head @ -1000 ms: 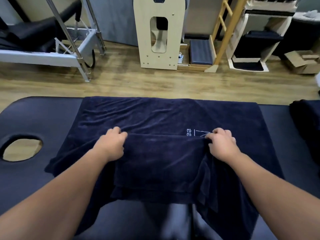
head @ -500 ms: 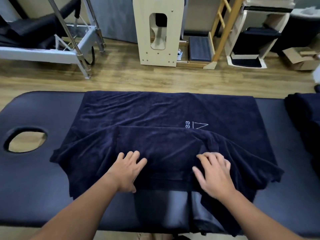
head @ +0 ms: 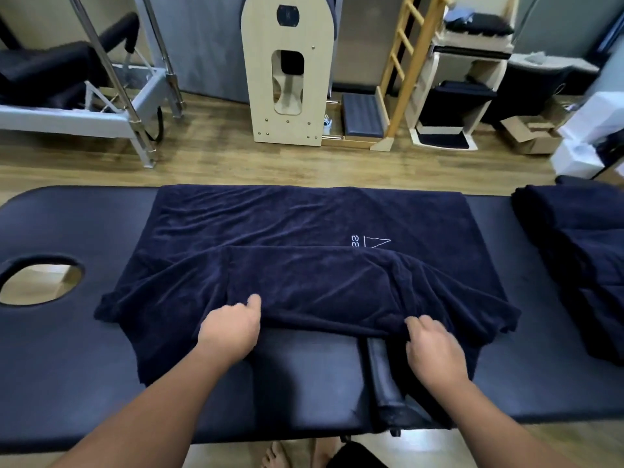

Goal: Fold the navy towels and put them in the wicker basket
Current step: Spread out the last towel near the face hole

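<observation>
Head camera shows the navy towel (head: 304,224) spread across the middle of the padded massage table (head: 67,366), its near portion doubled back toward the far edge so the fold line runs along the front. The left hand (head: 229,329) pinches that folded front edge with its thumb on top, and the right hand (head: 434,349) curls its fingers over the same edge further right. The terry cloth looks soft, limp and fairly light, so it should sag and bunch wherever it is unsupported; taking hold at the corners or along an edge, hands well apart, seems the surest way to keep layers aligned. More navy towels (head: 580,265) lie heaped at the table's right end. The wicker basket is not in view.
</observation>
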`<act>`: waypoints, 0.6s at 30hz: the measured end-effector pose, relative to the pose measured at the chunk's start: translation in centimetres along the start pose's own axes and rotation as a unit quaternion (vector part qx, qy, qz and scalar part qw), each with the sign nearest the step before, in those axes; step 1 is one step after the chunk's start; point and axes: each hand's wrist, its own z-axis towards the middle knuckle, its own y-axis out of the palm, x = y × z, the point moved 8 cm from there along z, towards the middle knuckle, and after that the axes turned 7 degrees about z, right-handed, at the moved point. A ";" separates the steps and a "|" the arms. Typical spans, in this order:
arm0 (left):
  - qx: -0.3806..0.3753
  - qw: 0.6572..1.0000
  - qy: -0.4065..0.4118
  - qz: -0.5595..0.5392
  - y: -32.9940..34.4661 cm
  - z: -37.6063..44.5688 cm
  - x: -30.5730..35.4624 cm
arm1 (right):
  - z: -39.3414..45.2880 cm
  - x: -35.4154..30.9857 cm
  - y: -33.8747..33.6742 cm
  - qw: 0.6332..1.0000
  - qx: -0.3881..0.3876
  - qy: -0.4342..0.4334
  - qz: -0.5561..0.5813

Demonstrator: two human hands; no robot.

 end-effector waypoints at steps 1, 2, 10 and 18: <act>0.013 0.999 -0.029 -0.043 -0.5 0.4 -0.5 | 0.2 0.6 -0.6 1.000 0.017 -0.001 -0.020; 0.027 0.991 -0.069 -0.107 -1.0 0.8 -1.2 | 0.3 1.3 -1.2 0.999 0.018 0.009 -0.029; 0.115 0.912 -0.175 -0.352 -6.0 5.1 -2.7 | 5.8 6.4 -6.9 0.988 0.064 0.144 -0.009; 0.056 0.937 -0.197 -0.284 -7.0 14.3 -3.3 | 18.5 8.4 -11.8 0.988 0.062 0.094 -0.110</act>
